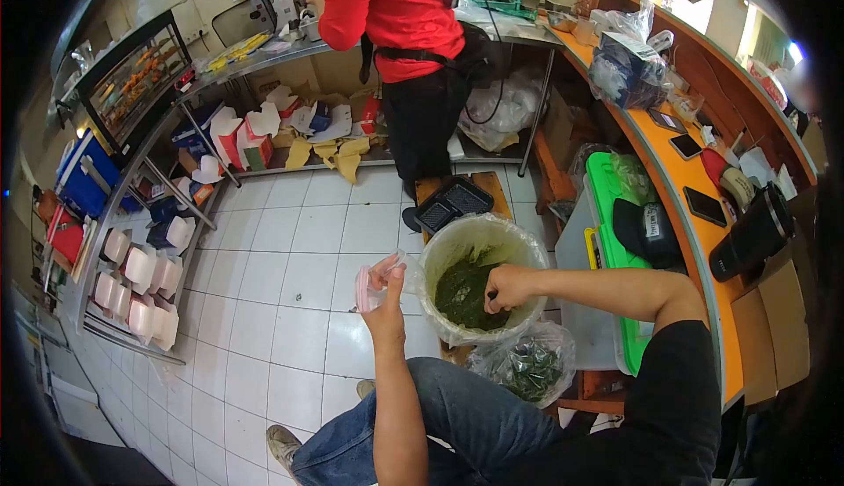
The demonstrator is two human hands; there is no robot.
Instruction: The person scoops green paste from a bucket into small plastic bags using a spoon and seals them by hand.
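My left hand (384, 300) is closed on small clear plastic bags (363, 291), held up just left of a large round tub (427, 300). Clear plastic lines the tub and folds over its rim. A thick, dark green paste (462, 291) fills its lower part. Over the paste, inside the rim, my right hand (512, 289) is closed with its fingers curled down. Something dark shows at those fingers, too small to make out. Against the near side of the tub lies a clear plastic bag (527, 365) of similar dark green contents.
Behind the tub, a black plastic tray (454, 204) rests on a wooden bench (494, 189). A person in a red top (400, 3) stands beyond. On the right are a green-lidded bin (607, 189), a black cap (648, 231) and an orange counter (651, 148) with phones. Food boxes (139, 266) fill the left rack.
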